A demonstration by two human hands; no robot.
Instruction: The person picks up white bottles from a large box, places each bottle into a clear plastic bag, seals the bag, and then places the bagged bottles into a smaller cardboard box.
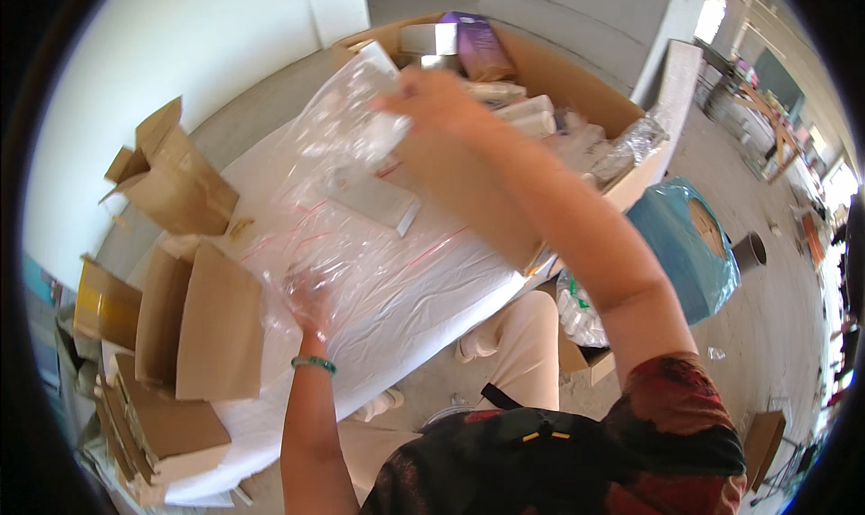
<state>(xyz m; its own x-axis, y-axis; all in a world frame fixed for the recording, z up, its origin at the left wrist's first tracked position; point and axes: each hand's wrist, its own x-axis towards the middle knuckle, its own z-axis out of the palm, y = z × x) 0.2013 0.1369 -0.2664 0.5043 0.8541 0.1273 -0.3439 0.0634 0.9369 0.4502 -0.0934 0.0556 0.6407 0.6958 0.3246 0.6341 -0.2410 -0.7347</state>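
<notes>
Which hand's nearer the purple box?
Right. Right hand is just below-left of the purple box in view; left hand is much farther off, at the clear plastic.

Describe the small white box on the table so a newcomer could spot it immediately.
Find the white-covered table, then the clear plastic bags spread between the left hand and right hand. The white box lies among them: flat, rectangular and opaque, where its neighbours are see-through and crumpled.
</notes>
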